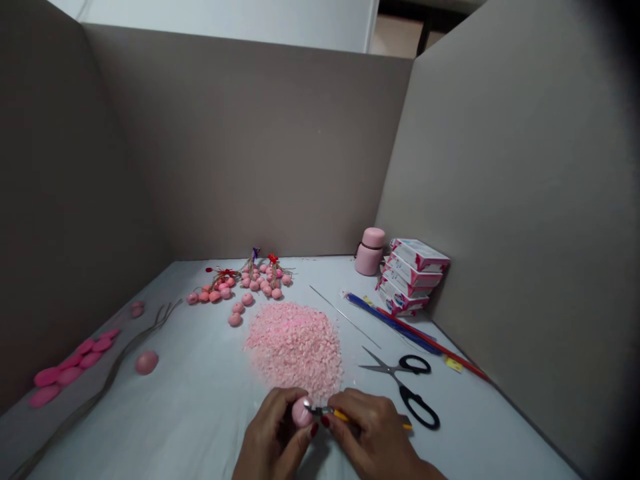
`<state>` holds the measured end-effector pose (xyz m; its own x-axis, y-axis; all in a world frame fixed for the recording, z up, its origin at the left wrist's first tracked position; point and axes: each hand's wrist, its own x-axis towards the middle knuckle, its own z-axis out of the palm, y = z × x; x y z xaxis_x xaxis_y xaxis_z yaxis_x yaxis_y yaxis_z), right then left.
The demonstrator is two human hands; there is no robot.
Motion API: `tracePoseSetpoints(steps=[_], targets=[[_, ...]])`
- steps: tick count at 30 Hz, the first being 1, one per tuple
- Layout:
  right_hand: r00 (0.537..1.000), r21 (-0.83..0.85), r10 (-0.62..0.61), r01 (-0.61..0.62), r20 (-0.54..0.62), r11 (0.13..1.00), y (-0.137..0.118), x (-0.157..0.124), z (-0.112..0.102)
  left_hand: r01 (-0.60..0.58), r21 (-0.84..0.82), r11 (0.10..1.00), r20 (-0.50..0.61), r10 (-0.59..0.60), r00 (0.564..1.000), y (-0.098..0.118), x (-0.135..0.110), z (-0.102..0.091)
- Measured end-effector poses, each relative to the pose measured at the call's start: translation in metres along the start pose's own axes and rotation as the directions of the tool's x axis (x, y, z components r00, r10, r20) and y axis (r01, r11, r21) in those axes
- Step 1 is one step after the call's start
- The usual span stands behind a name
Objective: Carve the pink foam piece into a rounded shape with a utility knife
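Note:
My left hand (273,437) is closed around a pink ball (302,413) near the front edge of the view. In my right hand (375,427) is a small yellow-handled tool (342,415) with a dark metal tip; its exact kind is hard to make out. The tip touches the right side of the ball. Just beyond both hands lies a wide pile of pale pink chips (297,347). Open-bladed scissors (393,373) with black handles rest to the right of my right hand.
Pink balls (247,299) and tied bunches (265,279) lie at the back. Flat pink pieces (70,375), a ball (147,362) and grey-brown cords (110,380) are left. A thin rod (345,315), blue strands (395,323), stacked boxes (413,277) and a pink flask (371,253) stand right.

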<state>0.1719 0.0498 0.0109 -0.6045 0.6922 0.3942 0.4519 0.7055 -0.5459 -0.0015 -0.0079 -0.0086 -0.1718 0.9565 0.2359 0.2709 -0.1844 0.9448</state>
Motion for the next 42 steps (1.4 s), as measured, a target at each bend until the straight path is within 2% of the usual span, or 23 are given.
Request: tracePoseSetpoints(steps=[5, 8, 10, 16, 21, 24, 31, 38, 42], targets=[[0.999, -0.017, 0.038, -0.038, 0.016, 0.999, -0.003, 0.001, -0.001, 0.131, -0.150, 0.980, 0.031, -0.128, 0.991, -0.005, -0.003, 0.002], [0.998, -0.018, 0.046, -0.046, 0.035, 0.999, -0.006, 0.001, -0.003, 0.226, -0.247, 0.942, 0.085, -0.211, 0.974, -0.002, -0.002, 0.003], [0.998, -0.016, 0.046, -0.046, 0.043, 0.999, -0.007, 0.002, -0.004, 0.247, -0.261, 0.933, 0.097, -0.230, 0.968, 0.002, -0.001, 0.002], [0.998, -0.010, 0.031, -0.031, 0.047, 0.999, -0.004, 0.003, -0.004, 0.235, -0.300, 0.925, 0.133, -0.204, 0.970, 0.006, -0.001, 0.002], [0.997, -0.018, 0.000, 0.001, 0.074, 1.000, -0.004, 0.002, -0.004, 0.202, -0.205, 0.958, 0.087, -0.188, 0.978, 0.003, -0.002, 0.000], [0.997, -0.015, 0.016, -0.015, 0.074, 1.000, -0.004, 0.002, -0.004, 0.172, -0.207, 0.963, 0.094, -0.156, 0.983, 0.005, -0.001, -0.001], [0.974, 0.001, 0.225, -0.225, -0.028, 0.974, 0.006, 0.008, -0.006, 0.219, -0.208, 0.953, 0.136, -0.194, 0.972, 0.010, -0.001, 0.001], [0.996, 0.056, 0.088, -0.090, 0.030, 0.994, -0.007, 0.003, -0.005, 0.212, -0.209, 0.955, 0.109, -0.192, 0.975, 0.003, -0.001, -0.001], [0.997, 0.033, 0.067, -0.068, 0.036, 0.997, -0.009, 0.002, -0.005, 0.184, -0.193, 0.964, 0.127, -0.161, 0.979, 0.000, -0.001, 0.000]])
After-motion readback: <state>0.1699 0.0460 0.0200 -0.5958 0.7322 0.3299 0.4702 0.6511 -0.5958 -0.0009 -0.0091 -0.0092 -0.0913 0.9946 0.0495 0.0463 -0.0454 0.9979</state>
